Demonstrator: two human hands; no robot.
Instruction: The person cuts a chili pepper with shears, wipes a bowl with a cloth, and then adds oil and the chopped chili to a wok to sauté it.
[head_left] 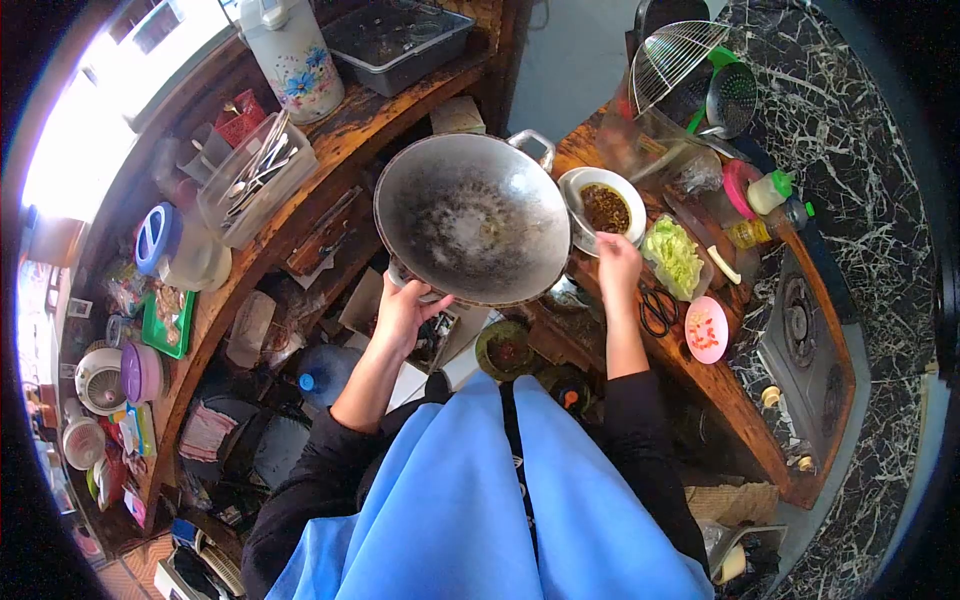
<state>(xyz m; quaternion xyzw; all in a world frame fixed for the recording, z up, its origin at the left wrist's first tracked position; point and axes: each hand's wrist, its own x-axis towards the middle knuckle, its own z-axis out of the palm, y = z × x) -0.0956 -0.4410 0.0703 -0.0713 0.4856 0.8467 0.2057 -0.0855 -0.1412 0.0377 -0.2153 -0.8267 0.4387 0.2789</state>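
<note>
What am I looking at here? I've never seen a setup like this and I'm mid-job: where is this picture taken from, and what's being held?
There is no machine here: these are a person's two bare hands. The single picture comes from a camera on their head, looking down, so the blue cloth at the bottom is on their own body. The left hand grips the near handle of a wok. The right hand has its fingers at the near rim of a white bowl of dark sauce; I can't tell how firmly. On the wooden counter beside it lie leafy greens, scissors and a pink bowl.
</note>
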